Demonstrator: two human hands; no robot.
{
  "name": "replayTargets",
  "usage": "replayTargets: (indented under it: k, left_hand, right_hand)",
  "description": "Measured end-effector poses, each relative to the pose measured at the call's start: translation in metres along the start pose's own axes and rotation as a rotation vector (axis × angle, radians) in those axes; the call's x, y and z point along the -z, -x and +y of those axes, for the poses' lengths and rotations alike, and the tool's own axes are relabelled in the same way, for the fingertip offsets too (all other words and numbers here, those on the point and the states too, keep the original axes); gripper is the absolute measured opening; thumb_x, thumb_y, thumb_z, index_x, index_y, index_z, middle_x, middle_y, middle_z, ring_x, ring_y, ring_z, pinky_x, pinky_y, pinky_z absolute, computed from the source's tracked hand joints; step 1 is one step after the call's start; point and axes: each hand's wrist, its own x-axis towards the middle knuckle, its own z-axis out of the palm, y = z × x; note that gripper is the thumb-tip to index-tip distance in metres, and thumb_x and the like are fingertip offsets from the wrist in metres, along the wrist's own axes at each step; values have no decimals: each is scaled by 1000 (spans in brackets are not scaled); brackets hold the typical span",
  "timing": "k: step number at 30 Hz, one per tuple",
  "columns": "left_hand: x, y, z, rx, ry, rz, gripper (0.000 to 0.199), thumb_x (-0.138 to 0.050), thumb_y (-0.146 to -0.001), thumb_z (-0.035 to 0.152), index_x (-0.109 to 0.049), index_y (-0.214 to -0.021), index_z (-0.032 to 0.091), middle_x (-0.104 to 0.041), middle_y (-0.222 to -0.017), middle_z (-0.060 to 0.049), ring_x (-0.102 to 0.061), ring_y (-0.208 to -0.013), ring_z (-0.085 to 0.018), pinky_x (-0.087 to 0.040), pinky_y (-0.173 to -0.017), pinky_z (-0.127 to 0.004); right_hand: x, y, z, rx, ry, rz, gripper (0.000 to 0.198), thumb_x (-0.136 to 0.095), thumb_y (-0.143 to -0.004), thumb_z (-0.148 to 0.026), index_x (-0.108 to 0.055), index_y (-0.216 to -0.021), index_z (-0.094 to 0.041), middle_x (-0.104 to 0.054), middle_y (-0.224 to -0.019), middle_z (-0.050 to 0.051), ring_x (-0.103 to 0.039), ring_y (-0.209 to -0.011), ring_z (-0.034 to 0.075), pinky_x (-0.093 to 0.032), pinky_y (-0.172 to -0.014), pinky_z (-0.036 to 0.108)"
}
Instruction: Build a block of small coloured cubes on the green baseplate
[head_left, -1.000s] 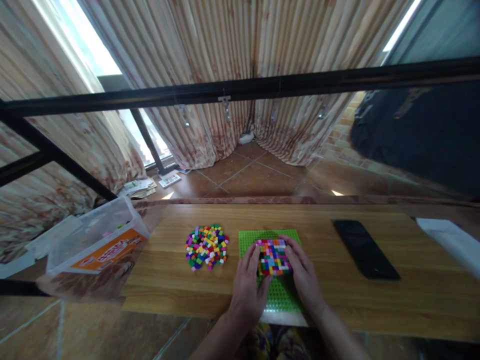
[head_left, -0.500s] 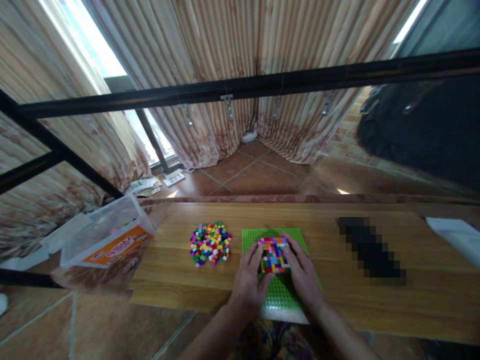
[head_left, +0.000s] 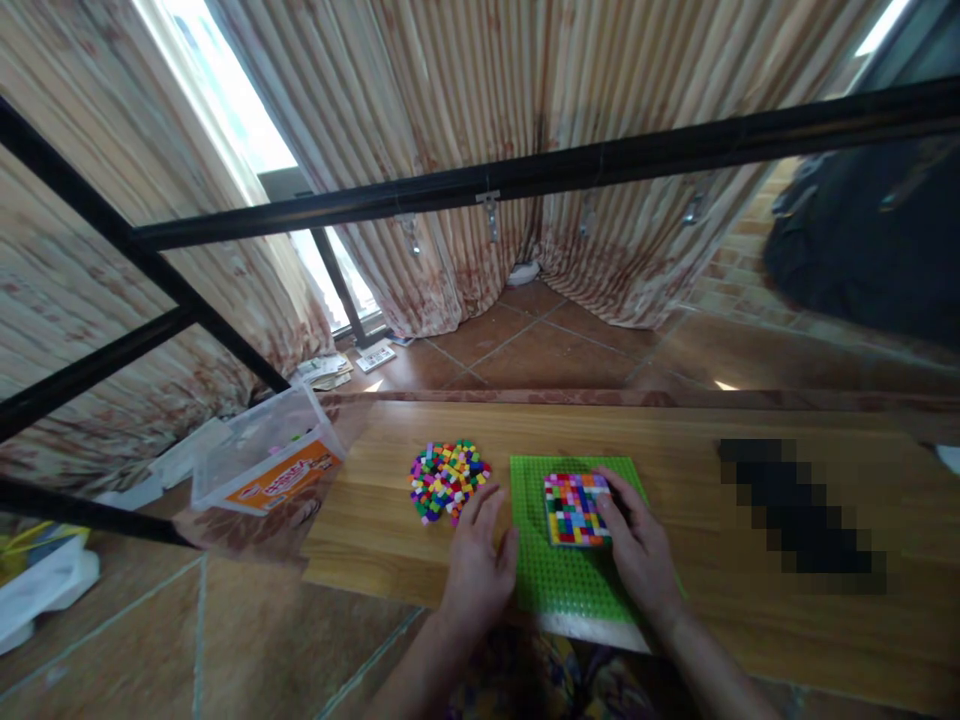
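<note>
Multicoloured brick slab (head_left: 579, 510), on green studded baseplate (head_left: 574, 585): apparently largely built; loose brick pile (head_left: 448, 480) unplaced. Right hand (head_left: 643, 548): curled, gripping slab's right edge. Left hand (head_left: 478, 560): half-open, apparently empty, near pile.

Daylight comes from upper left: window (head_left: 232, 90) burns out to white, second bright strip at upper right. Curtains (head_left: 457, 90) glow softly; rest of room dim, dark cloth (head_left: 870, 250) nearly lost in shade. Small glaring sun patches on floor tiles (head_left: 517, 340). Faint sheen on wooden table (head_left: 382, 540). Wide-angle view stretches things toward edges. Left hand (head_left: 480, 560) slightly soft; small studs on brick panel (head_left: 577, 510) smear together. Coarse pixel blocks mask dark patch (head_left: 799, 515) at right.
</note>
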Motion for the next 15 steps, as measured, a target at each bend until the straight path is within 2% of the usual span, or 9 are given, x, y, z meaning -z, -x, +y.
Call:
replayTargets:
  k: [4, 6, 9, 15]
  left_hand:
    - [24, -4, -33, 3, -106, 208, 25, -52, -89, 18, -63, -111, 18, -64, -114, -12, -59, -113, -24, -51, -99, -44]
    - [31, -6, -45, 31, -163, 247, 21, -54, -89, 20, -65, -106, 18, -65, -108, -11, -62, -106, -24, -53, -94, -42]
    - [34, -10, -52, 38, -243, 247, 18, -56, -87, 18, -68, -101, 19, -66, -103, -10, -63, -98, -23, -55, -88, -41]
    - [29, -19, -49, 6, -377, 192, 15, -54, -89, 18, -69, -89, 20, -68, -95, -8, -61, -89, -24, -52, -81, -40]
  right_hand:
    - [0, -1, 3, -16, -5, 4, 52, -51, -89, -54, -59, -129, -22, -65, -124, 10, -61, -109, 25, -45, -100, 45]
    - [0, -1, 5, -19, 4, 9, 51, -51, -89, -54, -59, -129, -23, -65, -125, 9, -61, -110, 26, -44, -101, 45]
    - [0, -2, 7, -16, 16, 6, 50, -52, -89, -54, -60, -128, -24, -65, -125, 9, -60, -112, 26, -42, -103, 46]
    - [0, -2, 6, -14, 4, -4, 50, -52, -89, -53, -59, -128, -24, -64, -127, 8, -60, -112, 26, -42, -103, 46]
